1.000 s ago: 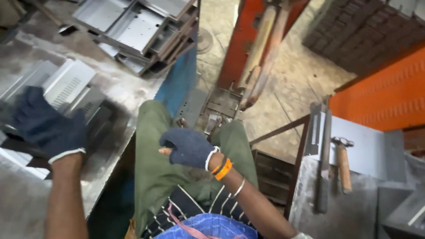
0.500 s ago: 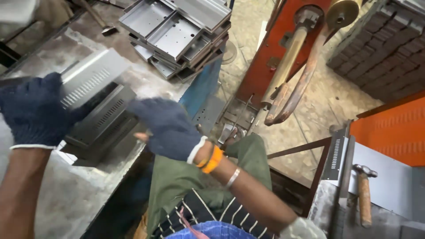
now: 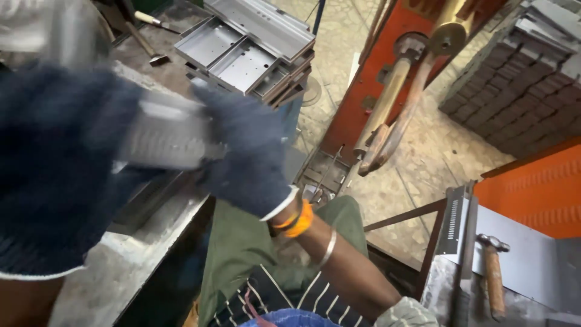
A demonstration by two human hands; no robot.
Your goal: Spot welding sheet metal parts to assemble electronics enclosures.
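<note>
Both my hands wear dark blue knit gloves. My left hand (image 3: 54, 163) is close to the camera and blurred, gripping the left end of a grey perforated sheet-metal piece (image 3: 166, 136). My right hand (image 3: 245, 151) grips the right end of the same piece, lifted above the metal workbench (image 3: 121, 260). An orange band and a thin bangle sit on my right wrist.
A stack of grey sheet-metal trays (image 3: 248, 54) lies at the back of the bench. An orange spot-welding machine with copper arms (image 3: 393, 103) stands ahead. A hammer (image 3: 493, 272) and a slotted metal strip (image 3: 457, 224) rest on a table at right. Dark stacked parts (image 3: 520, 72) sit far right.
My right hand moved left from my lap to the bench and took hold of the perforated piece. Both hands raised it toward the camera.
</note>
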